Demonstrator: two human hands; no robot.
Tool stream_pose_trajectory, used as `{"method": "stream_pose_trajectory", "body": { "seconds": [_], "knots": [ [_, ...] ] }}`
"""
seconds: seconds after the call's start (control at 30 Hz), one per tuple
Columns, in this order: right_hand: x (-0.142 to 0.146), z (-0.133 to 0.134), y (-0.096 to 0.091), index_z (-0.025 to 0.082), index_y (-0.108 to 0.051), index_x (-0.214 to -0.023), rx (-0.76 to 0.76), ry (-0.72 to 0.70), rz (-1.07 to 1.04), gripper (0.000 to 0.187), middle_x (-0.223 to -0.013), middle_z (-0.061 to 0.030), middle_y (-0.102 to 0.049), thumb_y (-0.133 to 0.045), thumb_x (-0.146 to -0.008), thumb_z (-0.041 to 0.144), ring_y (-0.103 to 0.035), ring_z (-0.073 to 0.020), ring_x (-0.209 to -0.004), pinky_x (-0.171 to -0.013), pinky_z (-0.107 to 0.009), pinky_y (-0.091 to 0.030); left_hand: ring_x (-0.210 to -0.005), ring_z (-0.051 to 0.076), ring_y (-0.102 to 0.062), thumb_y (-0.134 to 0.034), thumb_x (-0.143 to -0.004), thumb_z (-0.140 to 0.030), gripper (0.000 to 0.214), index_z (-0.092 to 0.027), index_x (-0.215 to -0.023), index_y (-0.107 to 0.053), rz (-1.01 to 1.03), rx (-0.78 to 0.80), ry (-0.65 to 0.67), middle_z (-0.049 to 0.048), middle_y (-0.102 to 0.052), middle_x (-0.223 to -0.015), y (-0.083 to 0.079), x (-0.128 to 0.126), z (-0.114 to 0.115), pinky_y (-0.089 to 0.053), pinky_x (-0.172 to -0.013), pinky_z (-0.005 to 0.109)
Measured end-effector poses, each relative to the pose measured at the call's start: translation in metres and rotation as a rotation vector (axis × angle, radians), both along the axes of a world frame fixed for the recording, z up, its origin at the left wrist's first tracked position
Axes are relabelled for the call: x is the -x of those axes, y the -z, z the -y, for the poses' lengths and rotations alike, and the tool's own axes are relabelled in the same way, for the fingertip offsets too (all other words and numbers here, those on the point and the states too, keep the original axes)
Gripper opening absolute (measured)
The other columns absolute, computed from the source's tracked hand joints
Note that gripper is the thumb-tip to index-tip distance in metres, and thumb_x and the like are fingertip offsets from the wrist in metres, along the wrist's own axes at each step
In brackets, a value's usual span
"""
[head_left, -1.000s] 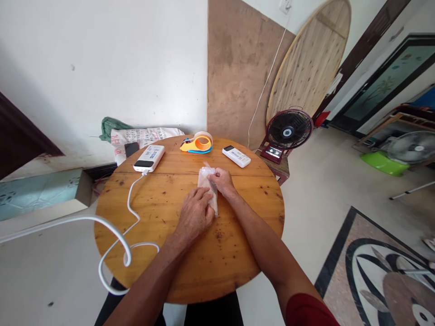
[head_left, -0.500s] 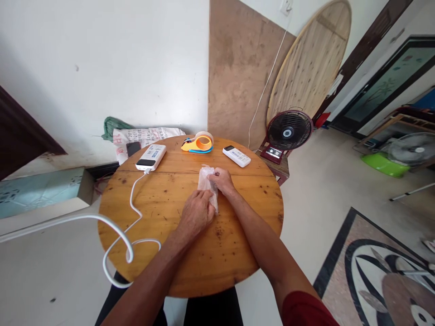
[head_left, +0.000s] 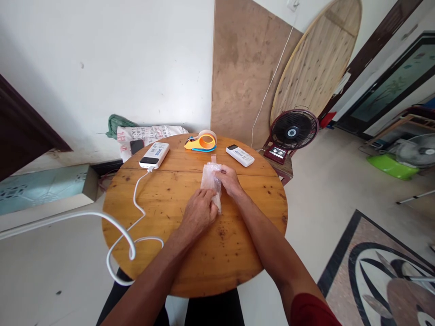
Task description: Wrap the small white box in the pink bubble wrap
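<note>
A flat, whitish bubble wrap packet [head_left: 210, 177] lies on the round wooden table [head_left: 234, 253] in front of me. My left hand [head_left: 200, 209] grips its lower part, fingers curled over the near end. At the packet's upper right edge, my right hand [head_left: 229, 180] is closed in a pinch, with the thumb and forefinger on the wrap. From the far end a short strip of clear tape [head_left: 214, 158] sticks out. What the wrap holds inside cannot be made out.
Beyond the packet sit an orange tape dispenser [head_left: 203, 141] and a white power bank [head_left: 240, 155]. Another white power bank [head_left: 154, 155], at the left, has a white cable [head_left: 140, 206] plugged in, looping over the table edge. A dark fan [head_left: 292, 130] stands behind the table's right side.
The clear tape strip now shows longer beyond the packet's far end. Both hands keep nearly the same hold, and the whole view has shifted slightly.
</note>
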State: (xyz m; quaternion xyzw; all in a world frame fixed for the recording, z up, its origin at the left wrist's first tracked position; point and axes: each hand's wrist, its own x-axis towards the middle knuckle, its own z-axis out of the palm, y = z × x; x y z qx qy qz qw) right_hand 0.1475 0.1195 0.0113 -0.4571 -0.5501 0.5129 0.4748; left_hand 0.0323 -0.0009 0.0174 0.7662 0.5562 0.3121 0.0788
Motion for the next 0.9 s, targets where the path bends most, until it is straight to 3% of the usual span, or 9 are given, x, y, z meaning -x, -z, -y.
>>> {"method": "stream_pose_trajectory", "body": {
  "seconds": [0.33,0.9],
  "knots": [
    [0.000,0.008,-0.014,0.017,-0.055,-0.075,-0.073,-0.031,-0.086,0.024,-0.071,0.0025,-0.062,-0.066,-0.062,0.033,-0.053,-0.0110,-0.065,-0.060,-0.022,-0.042,-0.103,0.024,-0.054,-0.046,-0.078,-0.011,0.034,-0.018,-0.106,-0.061,0.011,-0.077,-0.050,0.0070,-0.064,-0.111,0.006,0.003,-0.006,-0.044,-0.094,0.040],
    [-0.024,0.030,-0.038,0.018,-0.051,-0.073,-0.240,-0.393,0.120,0.023,-0.068,0.0045,-0.052,-0.065,-0.072,0.035,-0.048,-0.0100,-0.062,-0.058,-0.021,-0.038,-0.096,0.027,-0.053,-0.055,-0.078,-0.026,0.024,-0.017,-0.100,-0.056,0.060,-0.059,-0.272,0.0099,-0.059,-0.099,0.007,0.004,-0.002,-0.045,-0.086,0.042]
  ]
}}
